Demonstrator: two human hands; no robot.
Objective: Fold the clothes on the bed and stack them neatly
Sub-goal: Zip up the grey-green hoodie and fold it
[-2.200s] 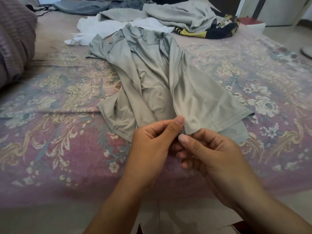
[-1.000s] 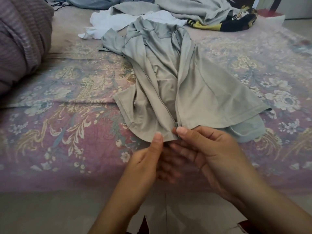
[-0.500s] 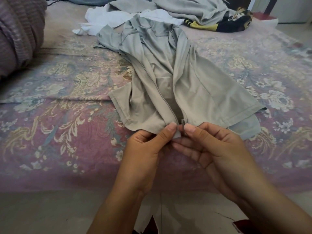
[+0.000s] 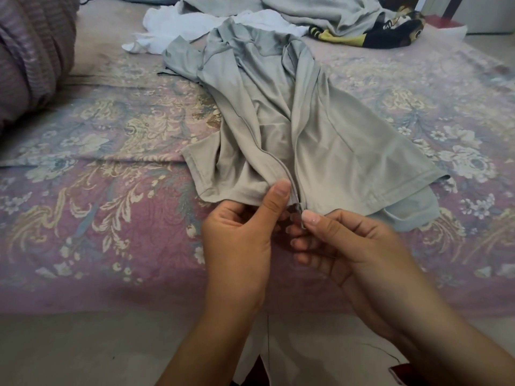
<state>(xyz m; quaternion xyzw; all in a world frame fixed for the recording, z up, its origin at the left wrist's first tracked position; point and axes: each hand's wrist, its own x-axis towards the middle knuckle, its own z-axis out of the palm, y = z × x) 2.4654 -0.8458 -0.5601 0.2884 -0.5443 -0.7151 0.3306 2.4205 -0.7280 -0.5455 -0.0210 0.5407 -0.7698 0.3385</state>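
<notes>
Left grip: my left hand (image 4: 237,246), at lower centre of the frame, pinches the bottom hem of the grey jacket (image 4: 320,140), thumb pressed on top just left of the zipper (image 4: 288,179).
Right grip: my right hand (image 4: 351,246), just right of it, has its fingers curled, thumb and forefinger closed on the small metal zipper end at the hem.
Jacket: it lies open and rumpled on the bed (image 4: 97,190), running from the hem at my hands up to its collar at upper centre.
Other clothes: a white garment (image 4: 172,29) sits at the top beside the jacket's collar, a grey garment (image 4: 320,9) beyond it, and a black-and-yellow garment (image 4: 384,37) at upper right.
Left edge: I see a mauve ribbed blanket (image 4: 30,51) bunched at upper left.
</notes>
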